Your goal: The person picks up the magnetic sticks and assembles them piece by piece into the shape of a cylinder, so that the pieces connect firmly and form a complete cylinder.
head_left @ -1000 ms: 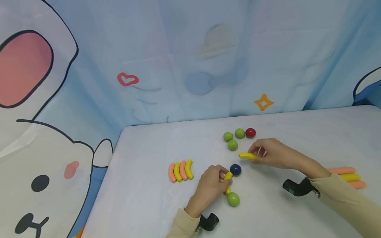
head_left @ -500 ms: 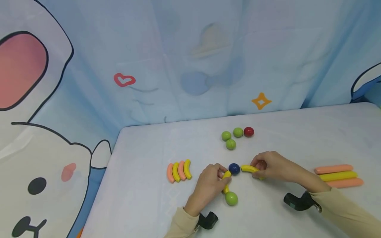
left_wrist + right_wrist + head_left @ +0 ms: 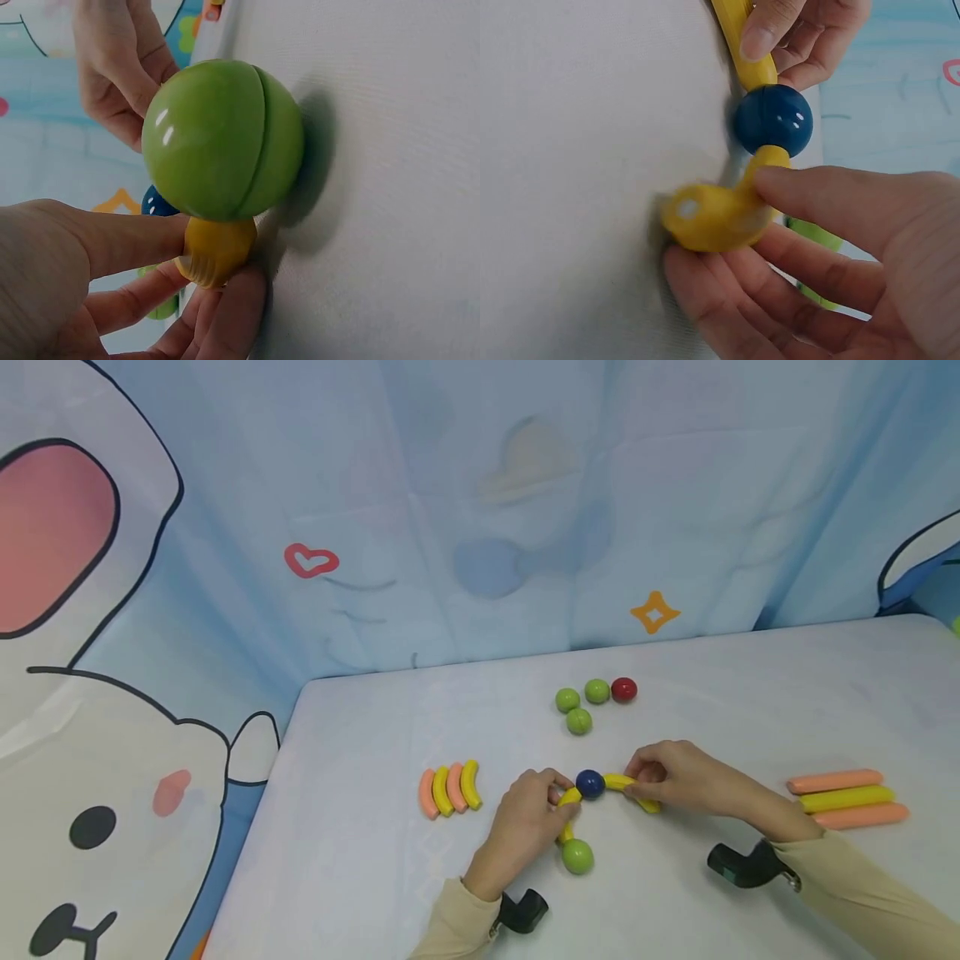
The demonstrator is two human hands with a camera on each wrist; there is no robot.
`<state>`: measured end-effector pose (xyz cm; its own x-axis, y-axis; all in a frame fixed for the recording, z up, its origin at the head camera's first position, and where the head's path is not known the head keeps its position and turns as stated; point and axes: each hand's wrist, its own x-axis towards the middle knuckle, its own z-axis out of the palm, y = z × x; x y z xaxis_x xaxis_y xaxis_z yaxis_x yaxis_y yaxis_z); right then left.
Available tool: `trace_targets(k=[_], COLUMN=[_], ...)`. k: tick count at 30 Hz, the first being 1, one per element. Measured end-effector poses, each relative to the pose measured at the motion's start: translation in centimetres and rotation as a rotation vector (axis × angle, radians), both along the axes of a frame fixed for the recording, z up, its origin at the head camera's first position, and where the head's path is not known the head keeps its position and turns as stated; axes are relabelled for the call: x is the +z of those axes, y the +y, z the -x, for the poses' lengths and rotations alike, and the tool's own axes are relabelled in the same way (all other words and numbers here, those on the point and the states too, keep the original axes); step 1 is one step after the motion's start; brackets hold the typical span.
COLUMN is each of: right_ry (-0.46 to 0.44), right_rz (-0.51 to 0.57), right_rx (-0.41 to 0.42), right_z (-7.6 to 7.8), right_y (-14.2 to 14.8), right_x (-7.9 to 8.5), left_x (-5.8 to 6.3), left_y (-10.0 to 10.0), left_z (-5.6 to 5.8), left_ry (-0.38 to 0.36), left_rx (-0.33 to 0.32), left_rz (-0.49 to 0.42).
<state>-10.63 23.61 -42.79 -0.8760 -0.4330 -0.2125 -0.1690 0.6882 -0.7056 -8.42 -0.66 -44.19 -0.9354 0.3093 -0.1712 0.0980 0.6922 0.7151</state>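
Note:
My left hand (image 3: 521, 818) pinches a curved yellow rod (image 3: 217, 251) between thumb and fingers. A glossy green ball (image 3: 577, 857) sits at that rod's near end, and a dark blue ball (image 3: 590, 784) at its far end. My right hand (image 3: 686, 779) pinches another curved yellow rod (image 3: 712, 217), whose one end meets the blue ball in the right wrist view. Its other end curves away and looks blurred there. Together the parts form a bent chain close over the white table, partly covered by my fingers.
Several short curved rods, pink and yellow (image 3: 450, 789), lie side by side on the left. Beyond the hands, several green balls (image 3: 578, 721) and a red ball (image 3: 624, 690) are grouped. Longer straight rods, pink and yellow (image 3: 847, 798), lie near my right forearm. A printed blue curtain (image 3: 450, 527) hangs behind.
My right hand has come down and left, bringing its yellow rod from apart to meeting the blue ball. My left hand has kept its grip and hardly moved.

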Motion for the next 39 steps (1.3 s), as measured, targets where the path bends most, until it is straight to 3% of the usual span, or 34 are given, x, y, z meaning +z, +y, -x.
trace_targets(k=[9, 16, 22, 28, 39], right_ry=[0.01, 0.075, 0.138, 0.167, 0.066], right_rz=[0.017, 0.083, 0.017, 0.006, -0.018], right_rx=[0.076, 0.184, 0.13, 0.072, -0.02], right_z=[0.5, 1.2, 1.1, 0.6, -0.9], right_y=[-0.6, -1.8, -1.3, -0.6, -0.4], right_x=[0.7, 0.1, -0.5, -0.9, -0.6], left_x=[0.3, 1.1, 2.2, 2.4, 1.5], left_y=[0.2, -0.3, -1.6, -1.6, -1.6], left_z=[0.8, -0.1, -1.5, -2.6, -1.3], left_ry=[0.103, 0.048, -0.035, -0.002, 0.051], left_rx=[-0.128, -0.085, -0.041, -0.069, -0.072], left_rz=[0.091, 0.142, 0.115, 0.083, 0.018])
